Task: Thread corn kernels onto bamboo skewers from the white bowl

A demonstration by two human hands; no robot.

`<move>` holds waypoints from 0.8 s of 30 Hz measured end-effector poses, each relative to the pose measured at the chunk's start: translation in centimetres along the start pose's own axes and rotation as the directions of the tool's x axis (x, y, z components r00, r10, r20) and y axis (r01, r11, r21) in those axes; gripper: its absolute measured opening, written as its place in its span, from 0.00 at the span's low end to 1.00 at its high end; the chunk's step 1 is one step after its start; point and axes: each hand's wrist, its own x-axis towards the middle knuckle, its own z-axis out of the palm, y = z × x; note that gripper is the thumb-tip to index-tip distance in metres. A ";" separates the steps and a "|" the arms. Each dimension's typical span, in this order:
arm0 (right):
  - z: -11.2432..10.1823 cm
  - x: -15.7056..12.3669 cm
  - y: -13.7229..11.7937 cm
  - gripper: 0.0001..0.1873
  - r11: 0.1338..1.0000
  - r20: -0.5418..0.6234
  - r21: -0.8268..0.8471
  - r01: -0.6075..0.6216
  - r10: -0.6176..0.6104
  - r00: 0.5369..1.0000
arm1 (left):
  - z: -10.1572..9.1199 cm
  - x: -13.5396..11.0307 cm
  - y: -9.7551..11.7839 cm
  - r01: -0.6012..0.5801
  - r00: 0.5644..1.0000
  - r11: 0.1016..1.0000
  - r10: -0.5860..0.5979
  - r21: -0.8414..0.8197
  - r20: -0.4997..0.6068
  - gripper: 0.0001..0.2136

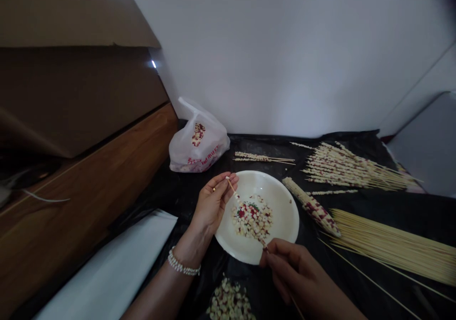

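Observation:
A white bowl (290,215) holds loose cream and dark-red corn kernels (254,215). Across it slants a thin bamboo skewer (231,185); kernels appear threaded along it, though they blend with those below. My left hand (213,199), over the bowl's left rim, pinches a pale corn kernel at the skewer's upper tip. At the bowl's lower right rim, my right hand (292,265) is closed around the lower part of the skewer, whose end sticks out below the fingers.
Right of the bowl lie a partly stripped corn cob (313,206), a bundle of bare skewers (395,244) and a pile of kernel-covered skewers (342,165). More filled skewers (254,157) lie behind. A plastic bag (199,144) stands back left; kernels (230,303) lie in front.

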 end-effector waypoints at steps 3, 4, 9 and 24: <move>0.0 0.0 0.0 0.22 1.000 -0.001 0.023 -0.017 0.017 1.000 | 0.0 -0.1 -0.1 0.006 1.000 1.000 -0.006 0.008 0.011 0.06; 0.0 0.1 -0.1 0.22 0.999 -0.003 0.031 -0.023 0.023 1.000 | 0.0 -0.2 -0.1 0.008 1.000 1.000 -0.008 0.011 0.012 0.06; 0.1 0.1 -0.4 0.23 0.998 0.000 0.048 -0.030 0.030 1.000 | 0.0 -0.1 -0.2 -0.005 1.000 1.000 0.005 0.016 0.011 0.06; 0.4 0.0 -0.8 0.26 0.993 -0.007 0.098 -0.073 0.074 0.997 | -0.1 0.1 -0.5 -0.048 0.999 0.998 0.048 0.049 0.000 0.04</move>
